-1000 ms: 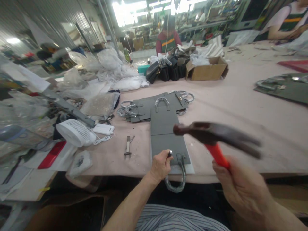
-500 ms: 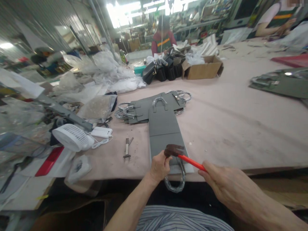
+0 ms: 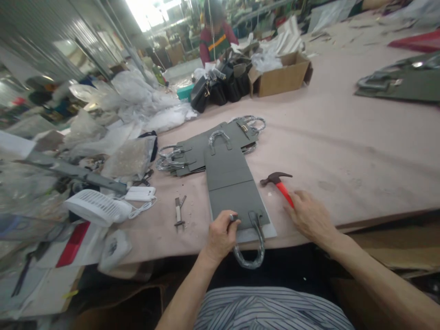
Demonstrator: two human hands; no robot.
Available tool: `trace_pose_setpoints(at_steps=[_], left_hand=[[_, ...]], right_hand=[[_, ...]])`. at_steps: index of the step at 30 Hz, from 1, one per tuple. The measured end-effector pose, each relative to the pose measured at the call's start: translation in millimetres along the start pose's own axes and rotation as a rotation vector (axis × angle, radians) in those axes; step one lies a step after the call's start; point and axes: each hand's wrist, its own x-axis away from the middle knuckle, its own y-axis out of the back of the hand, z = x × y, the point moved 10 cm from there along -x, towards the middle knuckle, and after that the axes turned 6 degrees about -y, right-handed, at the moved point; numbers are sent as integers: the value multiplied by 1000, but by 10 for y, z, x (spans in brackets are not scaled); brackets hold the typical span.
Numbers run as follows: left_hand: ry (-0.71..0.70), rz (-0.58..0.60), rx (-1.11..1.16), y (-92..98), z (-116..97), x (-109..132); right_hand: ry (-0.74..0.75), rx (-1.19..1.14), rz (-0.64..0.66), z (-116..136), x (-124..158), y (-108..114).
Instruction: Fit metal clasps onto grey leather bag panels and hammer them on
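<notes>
A long grey bag panel [image 3: 227, 169] with wrapped handles at both ends lies on the table, its near handle [image 3: 250, 263] hanging over the front edge. My left hand [image 3: 222, 233] is closed around a short metal punch [image 3: 233, 217], whose top shows above the fingers, at the panel's near left corner by the handle's base. To the right of the panel, my right hand [image 3: 311, 217] grips the red handle of a claw hammer [image 3: 277, 178]. The hammer's dark head is down at the table surface, apart from the panel.
More grey panels [image 3: 192, 158] with wrapped handles lie beneath the far end. A small metal tool [image 3: 178, 213] and a white fan [image 3: 98, 207] are on the left. Behind stand black bags [image 3: 218, 91] and a cardboard box [image 3: 283, 78]; a person [image 3: 216, 39] is beyond.
My right hand has moved the hammer from above the left hand out to the right and down to the table. My left hand remains at the panel's near end, its punch now visible.
</notes>
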Motion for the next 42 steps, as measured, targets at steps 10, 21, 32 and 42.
trace_pose_setpoints(at_steps=[10,21,32,42], left_hand=[[-99,47,-112,-44,-89,13],[14,-114,-48,90,26,120],[139,-131,5,82,230,102],[52,-114,23,43,108,55]], right_hand=[[353,-425,27,1070,249,-363],[324,-453,39,1005,245,-391],[316,-451,70,1003,233,-437],[322,-463,53,1005,231,-421]])
